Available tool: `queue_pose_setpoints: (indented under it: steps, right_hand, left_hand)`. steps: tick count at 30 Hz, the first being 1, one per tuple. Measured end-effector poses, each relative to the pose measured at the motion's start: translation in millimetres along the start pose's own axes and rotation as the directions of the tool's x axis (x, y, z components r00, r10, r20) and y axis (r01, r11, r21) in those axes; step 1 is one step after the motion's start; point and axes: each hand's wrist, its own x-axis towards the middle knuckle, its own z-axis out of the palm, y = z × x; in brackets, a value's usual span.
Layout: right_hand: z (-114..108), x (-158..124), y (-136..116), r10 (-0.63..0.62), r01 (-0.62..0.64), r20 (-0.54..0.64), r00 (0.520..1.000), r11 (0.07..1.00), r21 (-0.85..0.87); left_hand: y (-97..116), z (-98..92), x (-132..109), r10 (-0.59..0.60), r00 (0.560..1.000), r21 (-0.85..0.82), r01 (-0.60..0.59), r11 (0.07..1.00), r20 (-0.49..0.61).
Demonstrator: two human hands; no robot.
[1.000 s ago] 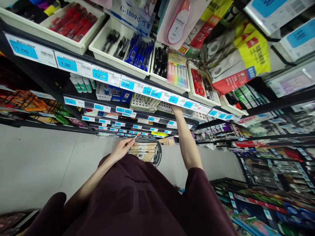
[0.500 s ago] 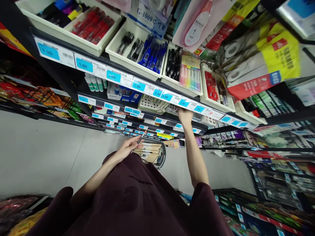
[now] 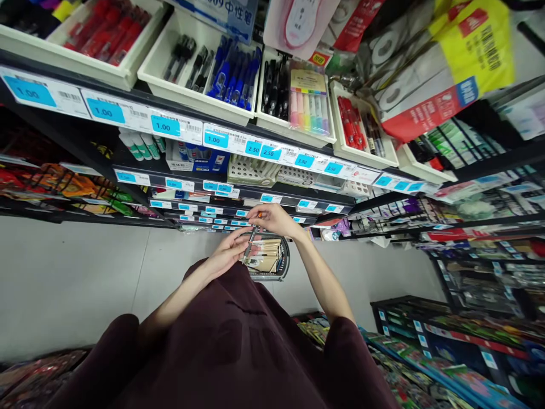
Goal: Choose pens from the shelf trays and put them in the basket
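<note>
A slim dark pen [image 3: 252, 237] with an orange top is held slanted in front of my chest. My left hand [image 3: 227, 253] holds its lower part between thumb and fingers. Pinched at the orange upper end is my right hand [image 3: 276, 220], fingertips close together; whether it has a second small thing in it I cannot tell. Behind and below the hands is a grey shopping basket [image 3: 286, 261] with light-brown packs in it, partly hidden by my left fingers.
Above the hands, a shelf carries white trays [image 3: 200, 105] of blue, black and red pens, plus a pastel marker pack [image 3: 309, 105]. Perforated boxes [image 3: 252, 170] and glue sticks [image 3: 138, 145] sit one shelf lower. Price labels line the shelf edges.
My right hand has come down from the lower shelf to the pen's upper end. My left hand has shifted slightly right and up with the pen. The view has moved closer to the shelf.
</note>
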Motion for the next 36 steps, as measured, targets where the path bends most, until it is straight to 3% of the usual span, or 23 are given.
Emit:
queue_pose_setpoints:
  steps: [7, 12, 16, 22, 26, 28, 33, 36]
  right_hand:
    - [-3.0, 2.2, -1.7, 0.092, -0.084, -0.095, 0.991, 0.993, 0.084]
    - [1.9, 6.6, -13.3, 0.079, -0.072, -0.04, 0.996, 0.985, 0.154]
    - [3.8, 7.9, -18.1, 0.072, -0.061, -0.035, 0.997, 0.967, 0.249]
    - [4.7, 8.2, -16.0, 0.1, -0.084, -0.054, 0.994, 0.969, 0.233]
    - [6.2, 9.1, -14.8, 0.097, -0.08, -0.078, 0.992, 0.977, 0.197]
    - [8.0, 9.7, -14.5, 0.102, -0.09, -0.053, 0.993, 0.976, 0.198]
    - [21.3, 9.9, -10.9, 0.161, -0.191, 0.145, 0.976, 0.955, 0.228]
    - [29.5, 8.7, -7.4, 0.12, -0.167, 0.222, 0.967, 0.964, 0.205]
  left_hand:
    - [-6.9, -7.7, -10.6, 0.047, 0.994, 0.116, -0.036, 0.993, -0.097]
    - [-10.0, -14.5, -11.2, 0.024, 0.988, 0.155, 0.0, 0.988, -0.154]
    - [-7.2, -15.5, -11.8, -0.002, 0.99, 0.148, 0.024, 0.989, -0.142]
    - [-5.9, -15.9, -12.4, -0.015, 0.996, 0.18, 0.032, 0.983, -0.093]
    - [-3.1, -16.4, -12.3, 0.009, 0.991, 0.245, 0.025, 0.969, -0.135]
    - [-0.9, -17.1, -12.4, 0.043, 0.982, 0.3, 0.014, 0.954, -0.182]
    - [1.6, -19.4, -11.6, 0.13, 0.958, 0.355, -0.032, 0.934, -0.256]
    - [1.4, -18.3, -11.0, 0.123, 0.958, 0.361, -0.022, 0.932, -0.26]
